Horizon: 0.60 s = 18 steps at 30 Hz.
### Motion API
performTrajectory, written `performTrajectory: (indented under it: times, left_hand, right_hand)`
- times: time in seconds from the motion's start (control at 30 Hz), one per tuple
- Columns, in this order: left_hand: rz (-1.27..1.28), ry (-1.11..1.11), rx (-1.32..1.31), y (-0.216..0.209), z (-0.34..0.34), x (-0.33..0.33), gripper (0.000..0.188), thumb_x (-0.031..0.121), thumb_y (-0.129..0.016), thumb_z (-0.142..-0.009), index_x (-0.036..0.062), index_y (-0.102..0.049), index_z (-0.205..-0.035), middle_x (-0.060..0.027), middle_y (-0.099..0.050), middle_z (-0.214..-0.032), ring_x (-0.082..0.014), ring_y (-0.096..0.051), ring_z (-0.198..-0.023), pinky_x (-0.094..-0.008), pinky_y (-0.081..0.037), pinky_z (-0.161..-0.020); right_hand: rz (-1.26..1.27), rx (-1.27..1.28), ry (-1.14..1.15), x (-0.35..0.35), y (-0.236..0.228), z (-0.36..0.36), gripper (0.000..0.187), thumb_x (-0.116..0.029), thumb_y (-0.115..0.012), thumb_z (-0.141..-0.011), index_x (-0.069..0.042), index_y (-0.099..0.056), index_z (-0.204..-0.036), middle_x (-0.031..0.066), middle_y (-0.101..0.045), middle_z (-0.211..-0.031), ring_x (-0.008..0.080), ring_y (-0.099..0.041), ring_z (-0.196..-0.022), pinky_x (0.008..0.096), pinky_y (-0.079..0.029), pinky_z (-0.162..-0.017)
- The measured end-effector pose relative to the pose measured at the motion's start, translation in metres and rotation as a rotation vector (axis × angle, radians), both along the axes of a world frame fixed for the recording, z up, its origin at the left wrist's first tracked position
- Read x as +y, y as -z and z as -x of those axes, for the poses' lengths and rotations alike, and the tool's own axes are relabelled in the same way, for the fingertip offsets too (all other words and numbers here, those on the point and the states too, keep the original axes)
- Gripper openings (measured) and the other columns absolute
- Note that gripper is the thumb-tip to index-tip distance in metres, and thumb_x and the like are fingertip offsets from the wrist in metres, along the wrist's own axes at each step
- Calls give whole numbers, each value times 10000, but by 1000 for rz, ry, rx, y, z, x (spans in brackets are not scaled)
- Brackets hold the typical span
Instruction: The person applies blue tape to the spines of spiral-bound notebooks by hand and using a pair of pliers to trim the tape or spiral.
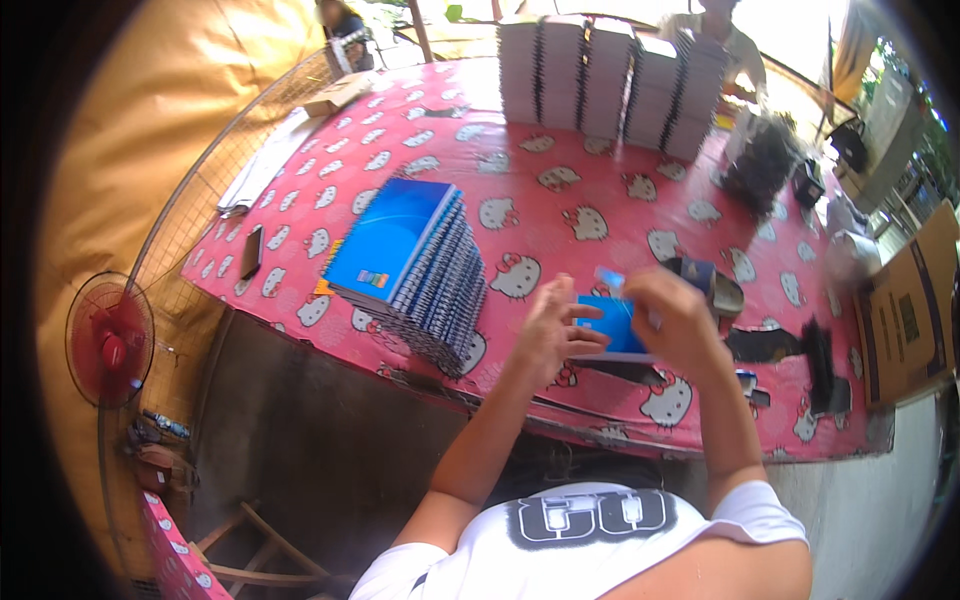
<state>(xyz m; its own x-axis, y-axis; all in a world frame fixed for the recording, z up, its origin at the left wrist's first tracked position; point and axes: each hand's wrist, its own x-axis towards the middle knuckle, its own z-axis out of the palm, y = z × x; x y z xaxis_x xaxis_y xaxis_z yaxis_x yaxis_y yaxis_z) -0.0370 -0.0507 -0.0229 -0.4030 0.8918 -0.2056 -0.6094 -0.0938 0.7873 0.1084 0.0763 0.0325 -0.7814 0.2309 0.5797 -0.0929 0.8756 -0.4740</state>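
Lying near the left edge of the pink tabletop (480, 160), the phone (252, 252) was well apart from both hands and seemed at little risk. Next came the tall stack (400, 250) of blue spiral notebooks, its base close to the front edge; a backward swing of the left elbow could have toppled it, and the loose coils might have let the upper ones slide. The left hand (552, 325) had its fingers spread apart at the notebook's left side; whether they pressed on it could not be told, and a light touch could have let it skid. The blue notebook (606, 322) lay flat between the hands, near the front edge, with a dark thing (625, 372) showing below it that might have made it rock. A pale scrap (608, 278) above it could have stuck askew or creased if tugged. The right hand (668, 308) was curled over the notebook's right side, its grip hidden. Beside it, the dark roll (722, 292) could have been nudged by the wrist.
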Motion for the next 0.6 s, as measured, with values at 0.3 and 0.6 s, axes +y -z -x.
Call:
performTrajectory:
  times: [0.3, 0.6]
  left_hand:
    - [-266, -249, 985, -6, -16, 18, 483, -113, -515, -888, 105, -483, -1317, -34, -587, -1056, -87, -564, -905, -223, -475, -793]
    - [-90, -313, 1207, 15, -28, 23, 597, -21, -665, -809, 144, -459, -1345, -119, -506, -1183, -267, -510, -1109, -349, -458, -888]
  right_hand:
    - [406, 223, 335, 25, 36, -48, 430, 34, -708, -771, -61, -481, -1122, 56, -585, -1007, 170, -577, -906, 293, -474, -798]
    - [798, 107, 157, 19, 93, -22, 309, 73, -649, -806, -53, -463, -1018, 23, -547, -883, 101, -515, -834, 254, -440, -754]
